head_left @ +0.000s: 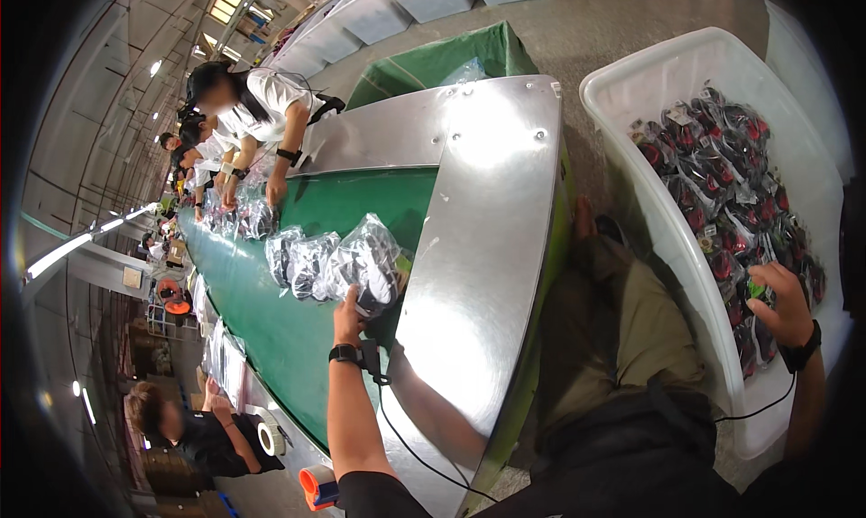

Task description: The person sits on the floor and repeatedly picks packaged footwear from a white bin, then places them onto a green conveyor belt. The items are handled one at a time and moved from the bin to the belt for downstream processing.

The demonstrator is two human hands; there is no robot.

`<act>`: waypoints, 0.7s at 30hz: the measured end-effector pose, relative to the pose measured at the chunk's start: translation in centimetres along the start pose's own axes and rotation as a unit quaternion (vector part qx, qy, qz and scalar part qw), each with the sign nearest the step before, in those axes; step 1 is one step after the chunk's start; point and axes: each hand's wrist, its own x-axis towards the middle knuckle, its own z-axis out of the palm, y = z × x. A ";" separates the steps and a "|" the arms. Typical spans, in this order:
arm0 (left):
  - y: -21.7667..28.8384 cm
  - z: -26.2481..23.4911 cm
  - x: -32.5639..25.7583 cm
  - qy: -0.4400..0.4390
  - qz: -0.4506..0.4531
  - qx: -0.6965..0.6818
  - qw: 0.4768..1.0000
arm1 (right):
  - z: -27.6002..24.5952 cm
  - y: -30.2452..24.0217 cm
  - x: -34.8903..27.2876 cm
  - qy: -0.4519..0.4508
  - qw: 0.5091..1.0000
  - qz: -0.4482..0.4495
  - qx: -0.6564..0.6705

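Observation:
My left hand (348, 320) is closed on the near edge of a clear plastic bag (368, 264) with a dark item inside. This bag lies at the near end of the green conveyor belt (257, 293), behind it a row of similar bags (311, 264). On my right, a large white bin (672, 247) holds many bagged dark-and-red items (713, 180). My right hand (783, 302) is over them inside the bin, thumb and fingers apart around a small green label (756, 289). Both wrists wear black bands with cables.
A bare metal plate (469, 275) edges the belt's end. Behind it stands a green-lined bin (433, 63). Co-workers (262, 103) handle bags farther up the belt; another person (207, 428) sits across it. An orange-and-blue tape dispenser (317, 487) is near my left arm.

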 end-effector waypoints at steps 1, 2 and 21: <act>0.2 0.8 -0.8 -0.003 0.006 0.020 1.000 | 0.1 -0.5 0.2 -0.001 1.000 -0.002 -0.001; 0.7 0.9 -1.7 -0.047 -0.001 0.012 0.999 | 0.3 -0.8 0.4 -0.001 1.000 -0.005 -0.002; 4.7 9.6 -17.8 -0.097 0.146 -0.103 0.979 | 1.1 -9.6 5.1 -0.072 0.988 -0.135 0.036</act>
